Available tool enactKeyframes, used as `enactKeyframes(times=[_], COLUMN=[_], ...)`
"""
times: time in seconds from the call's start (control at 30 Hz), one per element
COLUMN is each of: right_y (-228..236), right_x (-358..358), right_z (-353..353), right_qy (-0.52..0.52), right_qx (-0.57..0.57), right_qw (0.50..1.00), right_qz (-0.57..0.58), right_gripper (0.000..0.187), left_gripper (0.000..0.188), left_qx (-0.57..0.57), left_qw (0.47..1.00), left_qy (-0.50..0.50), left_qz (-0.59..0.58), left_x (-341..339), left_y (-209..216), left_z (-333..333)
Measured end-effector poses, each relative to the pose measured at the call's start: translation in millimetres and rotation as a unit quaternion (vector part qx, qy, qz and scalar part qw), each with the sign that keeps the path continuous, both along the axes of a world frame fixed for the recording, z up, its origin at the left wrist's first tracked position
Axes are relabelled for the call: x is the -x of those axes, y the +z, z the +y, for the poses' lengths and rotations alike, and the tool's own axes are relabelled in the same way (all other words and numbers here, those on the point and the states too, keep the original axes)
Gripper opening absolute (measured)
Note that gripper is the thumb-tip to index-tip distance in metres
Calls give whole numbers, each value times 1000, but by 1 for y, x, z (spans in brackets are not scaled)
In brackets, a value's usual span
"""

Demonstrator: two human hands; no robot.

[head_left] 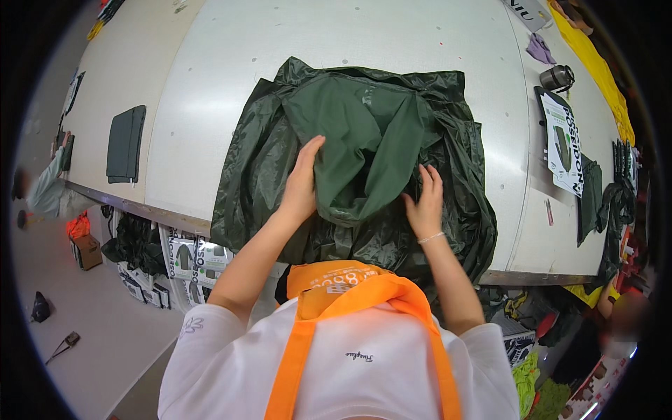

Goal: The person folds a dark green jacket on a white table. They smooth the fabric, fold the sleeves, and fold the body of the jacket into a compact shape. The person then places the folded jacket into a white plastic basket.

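Observation:
A dark green raincoat (255,168) lies spread on the pale table in front of me, its shiny cloth creased. Its matte green hood (343,140) rests in the middle, with the opening toward me. My left hand (302,183) lies along the hood's left edge, fingers stretched out against the cloth. At the hood's right side, my right hand (425,206) touches the raincoat with its fingers and thumb apart. Neither hand is closed around the cloth.
A folded dark green garment (126,143) lies on the table's left part. To the right are a printed white package (560,140), a metal flask (556,78) and a purple cloth (539,49). Yellow fabric (595,63) lines the far right edge. A person's sleeve (49,185) shows at far left.

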State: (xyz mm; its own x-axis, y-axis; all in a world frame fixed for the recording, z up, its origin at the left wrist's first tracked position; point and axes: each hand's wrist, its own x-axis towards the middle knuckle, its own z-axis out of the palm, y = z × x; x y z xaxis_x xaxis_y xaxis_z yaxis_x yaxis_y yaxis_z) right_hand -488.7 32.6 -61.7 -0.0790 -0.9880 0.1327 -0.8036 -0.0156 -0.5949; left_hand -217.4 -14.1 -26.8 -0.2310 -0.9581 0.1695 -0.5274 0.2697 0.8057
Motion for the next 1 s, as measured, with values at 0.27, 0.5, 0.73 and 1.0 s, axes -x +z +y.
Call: enactKeyframes(times=[0.27, 0.5, 0.73, 1.0], right_y=[-18, 64, 20, 29], right_x=[-10, 71, 92, 103], right_z=[-61, -77, -93, -121], right_qy=[16, 121, 125, 124], right_qx=[157, 79, -39, -16], right_qw=[979, 985, 991, 992], right_qz=[-130, -98, -41, -8], right_gripper=[48, 13, 11, 19], left_gripper=[25, 29, 39, 28], left_qx=[17, 133, 262, 149], left_qw=[950, 954, 955, 938], left_qy=[137, 47, -100, -212], left_qz=[279, -263, -98, -232], left_x=[-11, -117, -5, 31], left_y=[8, 13, 1, -52], left_z=[-27, -72, -27, -8])
